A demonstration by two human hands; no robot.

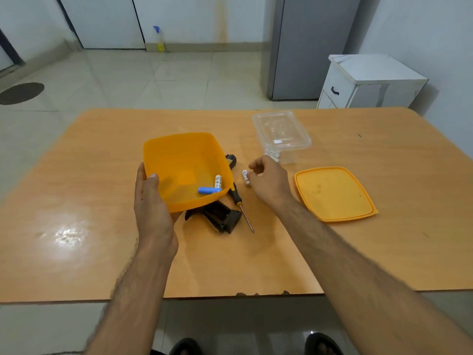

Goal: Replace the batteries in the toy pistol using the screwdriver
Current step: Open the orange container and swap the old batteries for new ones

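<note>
Tilting an orange tub (179, 160) toward the right, the left hand (151, 201) is gripping its near-left wall, thumb hooked over the rim and fingers curled underneath, so the tub is riding clear of the surface (102, 226) on that side. Inside it, a white battery (218, 181) and a blue cylinder (208, 190), likely another cell, are lying against the low right corner. The right hand (266, 180) is hovering just beside the tub with fingers loosely curled; a second white battery (245, 177) is showing at its fingertips, though whether it is pinched or resting on the surface is not clear. The toy pistol (221, 217) is lying beneath the tub's near edge, what looks like its open battery bay facing up, and the screwdriver (239, 201) is lying just beside it, tip pointing toward the person. My judgement: fresh cells are being collected, so keeping the tilt gentle would stop them spilling out, and taking them one at a time while checking polarity marks against the bay would serve best. The pistol's front half is hidden behind the tub, with only a dark end (230, 160) peeking out beyond. No cover or screw is visible. Contents of the clear container (281, 131) are hard to make out, and the orange lid (332, 194) is lying apart at right.
</note>
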